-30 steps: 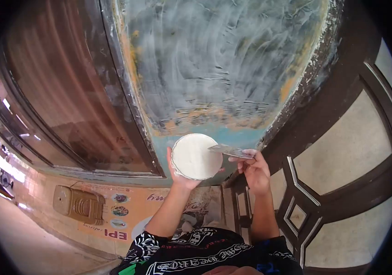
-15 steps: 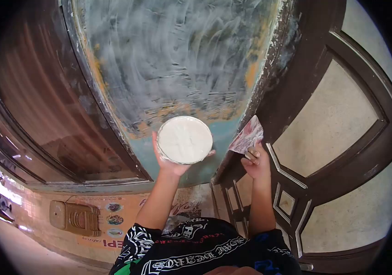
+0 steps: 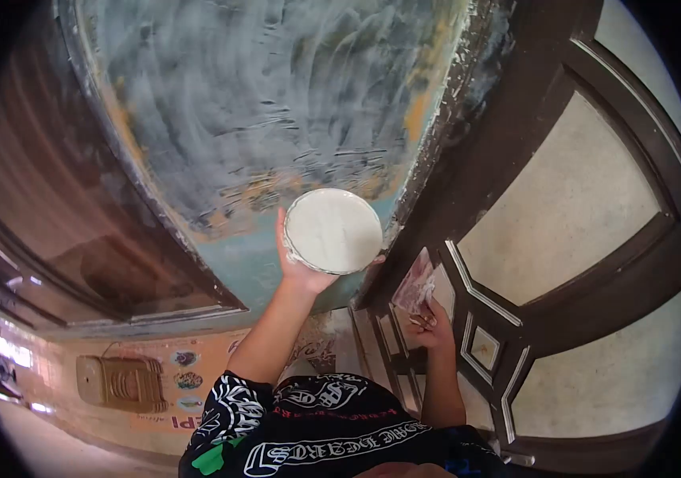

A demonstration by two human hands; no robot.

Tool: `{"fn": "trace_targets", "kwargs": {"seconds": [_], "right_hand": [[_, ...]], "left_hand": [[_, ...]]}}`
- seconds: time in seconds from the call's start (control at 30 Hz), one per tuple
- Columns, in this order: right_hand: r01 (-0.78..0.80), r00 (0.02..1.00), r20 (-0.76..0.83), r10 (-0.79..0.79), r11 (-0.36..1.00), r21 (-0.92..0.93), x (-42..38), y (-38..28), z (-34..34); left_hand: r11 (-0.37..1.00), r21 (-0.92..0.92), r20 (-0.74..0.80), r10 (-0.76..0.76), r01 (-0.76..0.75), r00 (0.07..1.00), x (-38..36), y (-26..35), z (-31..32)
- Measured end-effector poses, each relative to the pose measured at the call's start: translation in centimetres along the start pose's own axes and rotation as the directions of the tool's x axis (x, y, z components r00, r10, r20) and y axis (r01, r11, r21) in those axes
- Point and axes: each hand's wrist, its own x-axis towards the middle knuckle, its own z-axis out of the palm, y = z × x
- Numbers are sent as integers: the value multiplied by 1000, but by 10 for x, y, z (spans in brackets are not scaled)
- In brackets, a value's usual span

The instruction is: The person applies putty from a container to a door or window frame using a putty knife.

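A person's left hand (image 3: 302, 267) cups a round tub of white putty (image 3: 332, 230) from below, raised against a scraped, putty-streaked wall panel (image 3: 277, 103). The right hand (image 3: 430, 325), lower and to the right, grips a putty knife (image 3: 414, 288) beside the dark door frame (image 3: 484, 167). Below the left arm, a poster (image 3: 197, 390) carries mirrored lettering, partly legible as "EPI". Open pavement lies far left.

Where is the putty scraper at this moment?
In the head view the scraper sits right of centre in the right hand, lowered below the round tub of white filler that the left hand holds up, against the dark door frame.
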Motion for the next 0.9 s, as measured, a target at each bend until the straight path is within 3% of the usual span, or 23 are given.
{"fn": "trace_targets", "kwargs": {"seconds": [0.03,0.07,0.1,0.13,0.17,0.2,0.23,0.3,0.43,0.8,0.87,0.9], "right_hand": [[99,953,-275,-130,988,-123,-6,5,25],[157,813,-514,-273,953,-258,-9,11,38],[234,869,-385,-312,943,-237,-21,6,-9],[263,853,-397,-339,936,-235,-22,13,-1],[434,790,-337,-512,856,-282,-21,18,9],[587,695,-268,-667,742,-324,-20,23,18],[653,669,-218,-711,702,-284,-26,28,19],[714,549,-197,-812,579,-394,-29,41,25],[721,347,-198,-917,396,-569,-26,75,57],[540,29,-179,-983,166,-825,-15,157,103],[487,-77,-161,-984,104,-867,-13,160,112],[438,-149,-144,-978,66,-897,-9,163,122]], "left_hand": [[999,-16,-4,-42,42,999,9,0,2],[997,-20,1,-74,74,997,19,0,2],[984,-102,48,-139,144,989,28,1,2],[959,-181,97,-203,218,974,36,1,2],[975,-20,61,-222,223,973,45,-3,5],[958,-12,68,-286,288,956,56,-5,1],[943,-31,59,-329,331,942,63,-5,1],[913,-59,60,-401,404,914,75,-4,-4],[838,-77,159,-525,540,836,96,0,-25],[693,-78,227,-688,717,690,113,-11,-32],[658,-117,186,-721,744,668,106,-26,-29],[642,-147,262,-708,753,655,102,-35,-30]]}}
